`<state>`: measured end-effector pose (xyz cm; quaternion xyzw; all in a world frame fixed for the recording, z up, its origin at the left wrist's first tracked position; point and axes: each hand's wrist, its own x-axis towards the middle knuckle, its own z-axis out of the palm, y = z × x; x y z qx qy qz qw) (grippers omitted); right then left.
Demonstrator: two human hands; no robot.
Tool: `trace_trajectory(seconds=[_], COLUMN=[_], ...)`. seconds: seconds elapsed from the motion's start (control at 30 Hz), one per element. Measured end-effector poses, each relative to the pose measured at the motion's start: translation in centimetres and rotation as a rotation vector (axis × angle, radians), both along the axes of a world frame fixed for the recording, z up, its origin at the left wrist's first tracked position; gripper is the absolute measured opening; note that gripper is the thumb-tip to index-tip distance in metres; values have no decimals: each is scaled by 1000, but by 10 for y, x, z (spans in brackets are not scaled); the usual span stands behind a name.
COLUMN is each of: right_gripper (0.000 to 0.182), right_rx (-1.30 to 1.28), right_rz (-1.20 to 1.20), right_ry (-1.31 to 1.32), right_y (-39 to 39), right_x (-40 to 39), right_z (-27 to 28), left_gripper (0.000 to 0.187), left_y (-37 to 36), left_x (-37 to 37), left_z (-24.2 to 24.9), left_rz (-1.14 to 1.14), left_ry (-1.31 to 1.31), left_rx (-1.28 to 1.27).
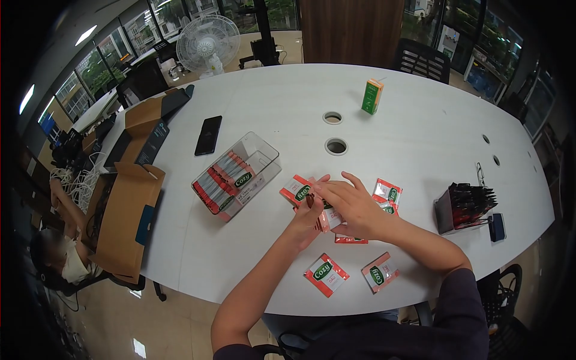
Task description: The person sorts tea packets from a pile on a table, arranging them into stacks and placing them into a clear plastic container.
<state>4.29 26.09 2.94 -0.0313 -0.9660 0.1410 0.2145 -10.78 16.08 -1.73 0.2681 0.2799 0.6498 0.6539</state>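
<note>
Both hands meet over a white table (420,138): the left hand (309,219) and right hand (351,204) pinch a small stack of red-and-white packets (298,190) together. More loose packets (326,275) lie nearer the person; a clear box (264,157) of packets sits just left.

White oval table (420,138), glass-walled office.

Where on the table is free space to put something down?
Bare table lies between the green carton, the two holes and the black holder. Also bare: the near-left edge below the clear box. Crowded: sachets around both hands.
</note>
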Motion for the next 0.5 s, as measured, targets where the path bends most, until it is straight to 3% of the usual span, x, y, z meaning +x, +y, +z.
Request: trace_trajectory(seconds=[0.5], right_gripper=[102], right_rx=[171], right_rz=[13], right_ry=[260], right_y=[2], right_x=[-1], right_z=[-10], left_gripper=[101], left_y=[4], left_x=[-3], left_z=[3], left_rz=[69], left_ry=[-12], left_rx=[71])
